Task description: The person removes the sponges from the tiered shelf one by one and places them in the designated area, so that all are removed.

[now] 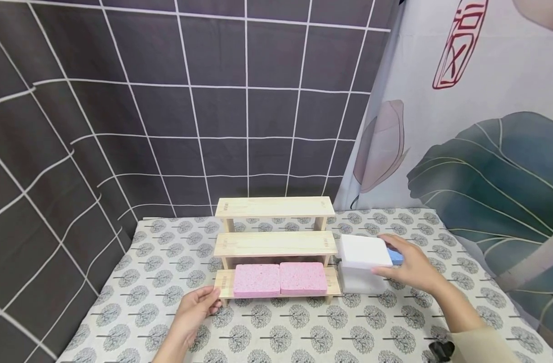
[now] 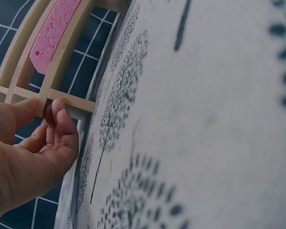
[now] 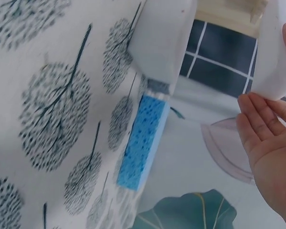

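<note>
A three-step wooden rack (image 1: 275, 244) stands on the cloth, with two pink sponges (image 1: 257, 280) side by side on its lowest step. My left hand (image 1: 196, 308) pinches the left end of that step between thumb and fingers; the left wrist view shows the thumb above the slat and fingertips under it. To the right of the rack, my right hand (image 1: 408, 263) grips a white sponge-like block (image 1: 364, 250) by its right side. Another white block (image 3: 161, 43) lies below the held one. A blue sponge (image 3: 143, 143) lies behind them, partly hidden by the right hand in the head view.
The table's cloth (image 1: 176, 262) carries a printed tree pattern. Behind it hangs a dark curtain (image 1: 217, 111) with white grid lines, which also runs along the left. On the right hangs a light curtain (image 1: 440, 161) with leaf and flower prints.
</note>
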Action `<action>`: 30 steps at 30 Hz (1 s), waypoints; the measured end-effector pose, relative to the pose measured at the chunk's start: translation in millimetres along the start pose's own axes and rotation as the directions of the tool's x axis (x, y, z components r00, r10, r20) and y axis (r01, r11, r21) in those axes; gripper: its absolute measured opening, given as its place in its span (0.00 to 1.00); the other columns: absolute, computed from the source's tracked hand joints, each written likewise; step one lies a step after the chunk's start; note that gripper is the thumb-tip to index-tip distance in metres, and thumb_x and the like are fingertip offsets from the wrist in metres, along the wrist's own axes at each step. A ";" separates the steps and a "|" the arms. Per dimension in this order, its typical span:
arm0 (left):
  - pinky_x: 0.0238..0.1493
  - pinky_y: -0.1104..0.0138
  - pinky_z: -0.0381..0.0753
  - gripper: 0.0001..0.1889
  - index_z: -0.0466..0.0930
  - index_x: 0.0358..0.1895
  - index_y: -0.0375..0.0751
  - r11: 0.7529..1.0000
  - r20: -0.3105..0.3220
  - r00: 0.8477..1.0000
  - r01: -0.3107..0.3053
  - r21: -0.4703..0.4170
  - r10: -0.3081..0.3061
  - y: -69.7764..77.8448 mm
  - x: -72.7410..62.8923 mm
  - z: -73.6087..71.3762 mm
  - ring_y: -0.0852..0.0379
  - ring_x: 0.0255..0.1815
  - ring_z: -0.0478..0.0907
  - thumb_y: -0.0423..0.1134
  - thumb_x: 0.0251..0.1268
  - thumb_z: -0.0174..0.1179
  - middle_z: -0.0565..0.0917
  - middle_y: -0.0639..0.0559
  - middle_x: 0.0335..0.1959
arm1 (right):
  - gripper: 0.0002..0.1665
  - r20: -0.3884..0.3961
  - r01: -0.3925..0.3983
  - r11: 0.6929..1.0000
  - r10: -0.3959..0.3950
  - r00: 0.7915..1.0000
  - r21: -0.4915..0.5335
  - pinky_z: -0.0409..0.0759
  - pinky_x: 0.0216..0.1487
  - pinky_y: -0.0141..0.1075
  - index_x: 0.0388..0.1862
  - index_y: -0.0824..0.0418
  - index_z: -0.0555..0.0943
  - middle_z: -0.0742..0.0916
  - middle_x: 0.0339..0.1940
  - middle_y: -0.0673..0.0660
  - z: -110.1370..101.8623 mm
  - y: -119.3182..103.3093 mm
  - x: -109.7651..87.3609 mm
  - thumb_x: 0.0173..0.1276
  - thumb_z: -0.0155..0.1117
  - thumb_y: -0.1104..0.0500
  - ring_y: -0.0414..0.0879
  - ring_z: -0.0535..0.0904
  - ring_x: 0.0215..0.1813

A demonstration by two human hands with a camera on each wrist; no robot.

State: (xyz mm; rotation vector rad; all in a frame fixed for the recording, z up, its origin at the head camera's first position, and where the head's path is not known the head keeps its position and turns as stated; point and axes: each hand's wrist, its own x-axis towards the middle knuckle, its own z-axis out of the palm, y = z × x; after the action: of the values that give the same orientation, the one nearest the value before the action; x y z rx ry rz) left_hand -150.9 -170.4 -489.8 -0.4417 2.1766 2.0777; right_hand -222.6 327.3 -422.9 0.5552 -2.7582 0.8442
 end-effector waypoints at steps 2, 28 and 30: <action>0.36 0.72 0.83 0.22 0.70 0.60 0.15 1.000 -0.002 1.000 0.001 -0.002 -0.001 0.2 0.2 -0.1 0.56 0.36 0.80 0.33 0.74 0.57 0.83 0.43 0.36 | 0.54 0.001 0.005 1.000 -0.005 1.000 0.003 0.75 0.57 0.68 0.69 0.72 0.71 0.77 0.66 0.74 -1.7 4.3 -2.6 0.51 0.84 0.46 0.71 0.78 0.58; 0.36 0.72 0.84 0.23 0.68 0.61 0.14 1.000 0.010 1.000 0.002 -0.028 -0.001 -2.0 3.1 -0.5 0.57 0.35 0.79 0.33 0.75 0.57 0.83 0.43 0.36 | 0.59 0.089 -0.145 0.989 0.148 0.985 -0.038 0.75 0.58 0.61 0.70 0.78 0.67 0.73 0.65 0.81 -19.1 54.2 -37.7 0.49 0.85 0.46 0.77 0.75 0.60; 0.36 0.72 0.84 0.23 0.69 0.61 0.15 1.000 0.009 1.000 0.006 -0.028 -0.006 -1.6 2.8 -0.4 0.57 0.35 0.79 0.33 0.75 0.57 0.82 0.43 0.36 | 0.60 0.105 -0.164 0.986 0.167 0.980 -0.035 0.75 0.58 0.62 0.71 0.78 0.65 0.73 0.66 0.81 -21.4 57.5 -40.4 0.50 0.85 0.46 0.77 0.74 0.61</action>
State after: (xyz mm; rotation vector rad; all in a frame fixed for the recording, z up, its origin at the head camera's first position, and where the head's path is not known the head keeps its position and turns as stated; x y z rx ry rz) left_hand -153.1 -171.2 -492.0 -0.4405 2.1419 2.1051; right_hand -207.7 395.3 -446.0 0.3809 -2.9428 0.8341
